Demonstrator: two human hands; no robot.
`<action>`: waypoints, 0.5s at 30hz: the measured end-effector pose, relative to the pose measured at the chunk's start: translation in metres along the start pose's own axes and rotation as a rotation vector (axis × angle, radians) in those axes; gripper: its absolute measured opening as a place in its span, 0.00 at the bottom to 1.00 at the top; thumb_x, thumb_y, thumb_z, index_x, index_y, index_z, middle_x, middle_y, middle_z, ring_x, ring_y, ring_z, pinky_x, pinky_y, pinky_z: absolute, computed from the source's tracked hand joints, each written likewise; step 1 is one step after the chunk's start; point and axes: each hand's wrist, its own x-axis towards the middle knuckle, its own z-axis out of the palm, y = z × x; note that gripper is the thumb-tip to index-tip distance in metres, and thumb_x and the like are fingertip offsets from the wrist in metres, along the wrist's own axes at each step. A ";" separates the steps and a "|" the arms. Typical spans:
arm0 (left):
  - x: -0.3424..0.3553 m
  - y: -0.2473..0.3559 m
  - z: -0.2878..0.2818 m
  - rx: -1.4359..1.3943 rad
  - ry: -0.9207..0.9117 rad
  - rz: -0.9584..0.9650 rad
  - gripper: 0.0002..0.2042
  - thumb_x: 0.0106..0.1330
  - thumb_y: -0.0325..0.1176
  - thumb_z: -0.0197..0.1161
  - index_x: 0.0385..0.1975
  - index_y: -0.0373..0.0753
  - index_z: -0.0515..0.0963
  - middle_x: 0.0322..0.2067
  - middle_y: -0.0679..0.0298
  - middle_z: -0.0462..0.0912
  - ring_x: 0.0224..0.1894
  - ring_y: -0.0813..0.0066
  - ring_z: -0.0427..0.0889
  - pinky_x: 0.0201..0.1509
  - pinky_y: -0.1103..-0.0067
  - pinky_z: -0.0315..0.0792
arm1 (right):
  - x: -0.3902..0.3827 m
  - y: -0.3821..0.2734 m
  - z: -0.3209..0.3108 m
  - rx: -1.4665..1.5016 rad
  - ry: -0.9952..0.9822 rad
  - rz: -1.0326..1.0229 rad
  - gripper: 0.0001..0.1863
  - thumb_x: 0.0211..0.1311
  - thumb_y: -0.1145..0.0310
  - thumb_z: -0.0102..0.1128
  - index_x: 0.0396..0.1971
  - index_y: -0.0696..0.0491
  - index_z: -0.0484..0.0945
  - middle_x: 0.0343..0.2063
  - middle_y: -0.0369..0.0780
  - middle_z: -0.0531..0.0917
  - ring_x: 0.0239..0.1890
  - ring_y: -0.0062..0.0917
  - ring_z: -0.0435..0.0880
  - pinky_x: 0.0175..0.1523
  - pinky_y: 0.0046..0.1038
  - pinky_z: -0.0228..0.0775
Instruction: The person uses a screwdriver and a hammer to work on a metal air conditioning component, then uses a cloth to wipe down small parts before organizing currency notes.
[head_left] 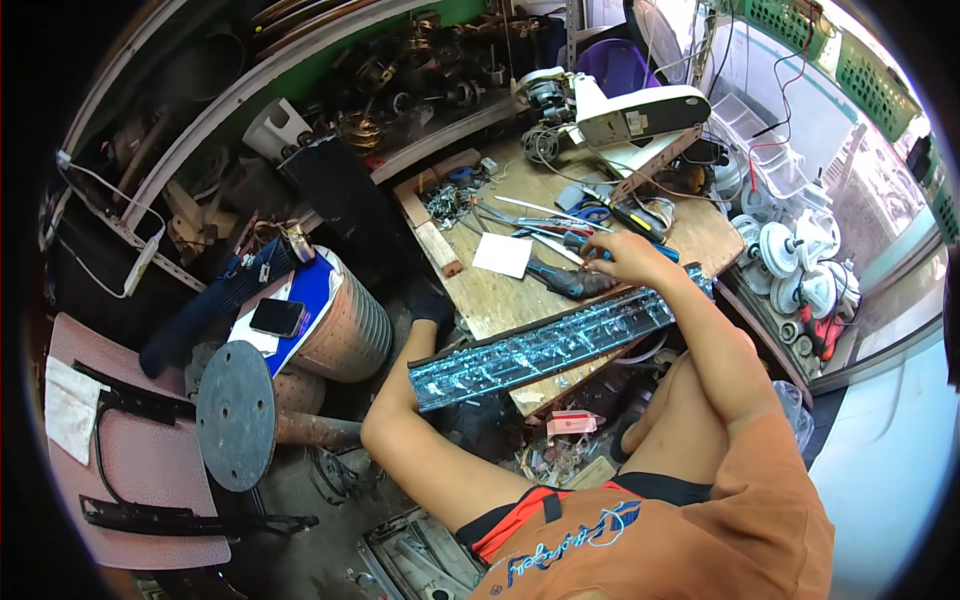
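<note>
My right hand (632, 260) reaches over the wooden workbench top (490, 305), its fingers curled down among hand tools. The fingertips are at blue-and-red tool handles (574, 242), and what they grip, if anything, is hard to make out. Just beside the hand lies a dark power tool with a teal-grey body (562, 280). Along the bench's near edge, by my right forearm, stretches a long dark panel (540, 350) with shiny, bluish clear pieces on its face. Its left end lies by my left leg. My left hand does not show.
On the bench are a white square card (502, 254), a heap of small metal parts (452, 202) and a white-cased machine (640, 112). A phone (277, 317) lies on a blue folder to the left, behind a round metal stool plate (236, 415). Clear plastic parts (790, 255) crowd the right.
</note>
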 end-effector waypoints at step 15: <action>0.007 -0.038 -0.005 -0.204 0.060 -0.331 0.13 0.68 0.38 0.57 0.44 0.39 0.64 0.45 0.62 0.67 0.47 0.67 0.66 0.55 0.69 0.61 | 0.012 0.020 -0.008 0.045 0.119 -0.004 0.16 0.61 0.64 0.69 0.48 0.51 0.86 0.37 0.47 0.89 0.42 0.44 0.87 0.50 0.42 0.77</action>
